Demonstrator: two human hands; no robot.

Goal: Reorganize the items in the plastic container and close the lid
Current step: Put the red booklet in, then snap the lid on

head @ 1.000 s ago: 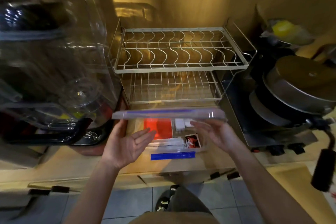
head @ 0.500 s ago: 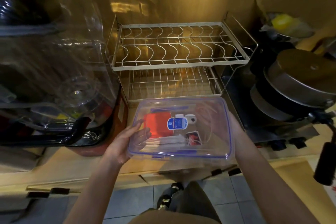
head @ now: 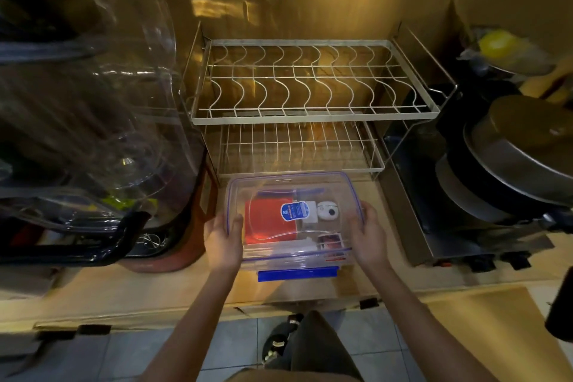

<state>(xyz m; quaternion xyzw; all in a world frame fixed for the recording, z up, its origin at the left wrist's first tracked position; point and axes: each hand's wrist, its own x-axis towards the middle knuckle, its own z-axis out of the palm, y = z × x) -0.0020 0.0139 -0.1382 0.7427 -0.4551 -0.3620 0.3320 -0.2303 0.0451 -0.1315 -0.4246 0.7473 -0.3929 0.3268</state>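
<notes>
Dim, yellow-lit kitchen corner here, with a pale countertop (head: 130,295) running across in front of a bare wall and grey floor tiles (head: 235,347) below its edge. Dead centre on that counter sits the plastic container (head: 294,260), and the clear lid (head: 291,189) with its blue rim lies over it, both hands on it: the left hand (head: 221,240) clamps the lid's left edge, thumb on top, while the right hand (head: 367,234) grips the right edge the same way. Through the lid, a red flat item (head: 266,220), a white round gadget (head: 327,210) and a blue oval sticker (head: 293,212) show. The blue latch (head: 297,273) at the near side sticks out flat. Just behind stands a two-tier wire dish rack (head: 310,87), nothing on it. Left, a big clear-domed appliance (head: 86,102) crowds in; right, stacked pans (head: 508,161) sit on a stove.
</notes>
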